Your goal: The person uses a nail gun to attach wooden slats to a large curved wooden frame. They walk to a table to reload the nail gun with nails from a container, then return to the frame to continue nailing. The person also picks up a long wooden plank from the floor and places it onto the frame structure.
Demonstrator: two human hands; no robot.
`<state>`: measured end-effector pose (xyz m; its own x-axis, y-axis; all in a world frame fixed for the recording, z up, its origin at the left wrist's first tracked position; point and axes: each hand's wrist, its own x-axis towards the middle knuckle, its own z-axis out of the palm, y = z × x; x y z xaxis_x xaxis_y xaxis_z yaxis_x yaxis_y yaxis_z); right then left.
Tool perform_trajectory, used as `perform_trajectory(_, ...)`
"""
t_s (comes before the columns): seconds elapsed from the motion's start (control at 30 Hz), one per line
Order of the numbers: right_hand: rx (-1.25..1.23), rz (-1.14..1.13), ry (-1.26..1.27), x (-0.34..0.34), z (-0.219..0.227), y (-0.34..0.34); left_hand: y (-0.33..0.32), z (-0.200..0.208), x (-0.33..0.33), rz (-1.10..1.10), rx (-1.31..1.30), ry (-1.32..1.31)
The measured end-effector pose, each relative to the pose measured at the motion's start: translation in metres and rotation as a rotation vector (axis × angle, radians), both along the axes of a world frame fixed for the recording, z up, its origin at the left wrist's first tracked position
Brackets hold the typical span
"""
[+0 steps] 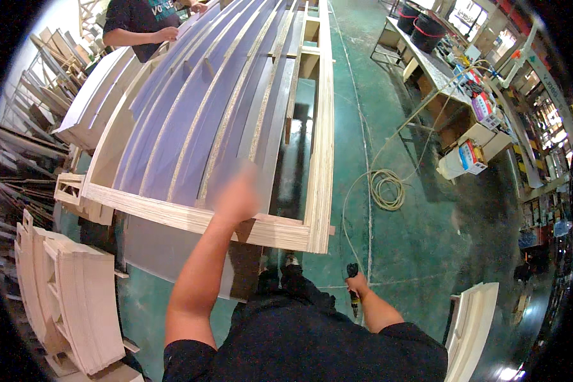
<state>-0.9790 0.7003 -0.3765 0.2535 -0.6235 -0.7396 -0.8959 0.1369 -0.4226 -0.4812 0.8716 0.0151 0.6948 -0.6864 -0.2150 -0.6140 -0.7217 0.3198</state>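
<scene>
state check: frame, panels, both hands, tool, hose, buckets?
Wood frame: flat, raised off the floor.
Grey panels: lying inside the frame, between slats.
Left hand: blurred, over the frame's near rail.
Right hand: gripping the tool.
Tool: held low by the hip.
Hose: coiled on the floor.
Buckets: upright on the bench.

The person wears a dark, near-black short-sleeved shirt [312,347] that fills the near middle of the view, its cloth plain and without visible print from this angle. The sleeves end just above the elbows, one hem showing on the left [178,350] and one on the right [420,334], so both forearms are bare. The left hand [237,197] is bare and blurred, with no glove, ring or watch that can be made out. The right hand [356,284] is bare as well. Below the shirt, dark trousers [296,283] run down toward dark shoes [291,260], too small to tell in detail.
</scene>
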Motion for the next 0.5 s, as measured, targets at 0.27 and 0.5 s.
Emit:
perform_trajectory(0.27,-0.252,-0.124,-0.208,-0.062,0.008,0.003,0.019,0.018,0.013,-0.261,-0.114,0.052)
perform_trajectory(0.5,-0.115,-0.266,-0.221,0.020,0.226,0.049,0.079,-0.011,0.042,-0.677,-0.196,-0.149)
